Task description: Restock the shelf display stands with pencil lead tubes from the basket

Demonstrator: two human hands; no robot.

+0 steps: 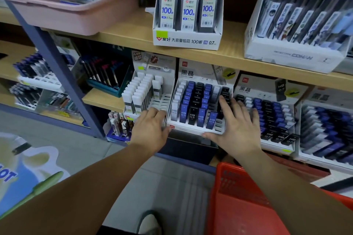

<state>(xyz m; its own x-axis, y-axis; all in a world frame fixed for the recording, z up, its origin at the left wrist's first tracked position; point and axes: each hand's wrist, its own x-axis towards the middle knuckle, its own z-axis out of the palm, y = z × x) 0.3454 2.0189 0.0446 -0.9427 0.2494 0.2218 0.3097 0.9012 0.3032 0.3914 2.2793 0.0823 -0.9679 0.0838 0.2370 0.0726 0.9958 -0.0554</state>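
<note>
A white HB 0.5 display stand [193, 129] sits on the lower shelf, filled with blue, black and white pencil lead tubes [200, 118]. My left hand [150, 129] holds the stand's front left corner, thumb at its edge. At the stand's right side, my right hand [238, 126] lies flat with spread fingers, its thumb along the front edge. To the left stands a stand of white-capped tubes [141, 93], and to the right an HB 0.7 stand [271, 116]. The red basket [244, 202] is at the lower right; the part in view shows no tubes.
The upper shelf [133, 34] carries a pink tray [63, 11], a box of 100-piece 0.7 lead packs [188, 15] and a Conan pen display [298, 25]. More stationery racks fill the left shelves. Below the stand sits a dark box [191, 149].
</note>
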